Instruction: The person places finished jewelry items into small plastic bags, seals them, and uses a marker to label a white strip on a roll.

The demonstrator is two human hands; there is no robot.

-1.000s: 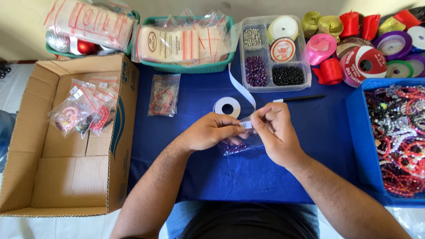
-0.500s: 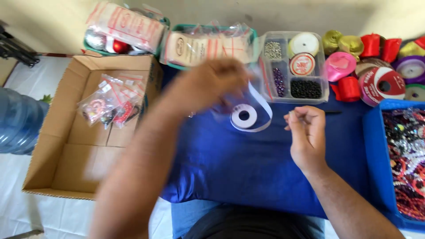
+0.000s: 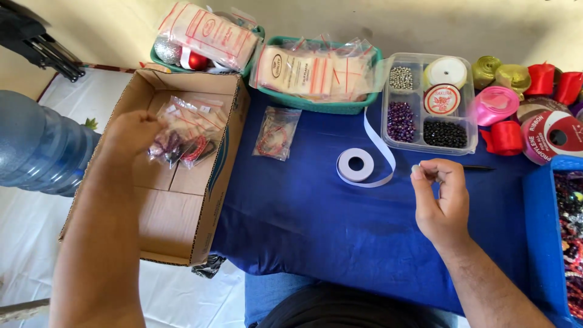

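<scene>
Head view | left hand [image 3: 135,130] pinching clear purple-bead bag [image 3: 163,146] over brown cardboard box [image 3: 182,209] | right hand [image 3: 442,197] fingertips pinched, contents unclear | risk: loose pinch, bag could snag on bagged pile [image 3: 194,124].

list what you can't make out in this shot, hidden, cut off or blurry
Head view only:
- left hand: over the cardboard box, motion-blurred; whether it holds a bag is unclear.
- right hand: pinched fingertips hide what they grip.
- blue tray: cut off by the right edge.
- water jug: cut off at left.
</scene>
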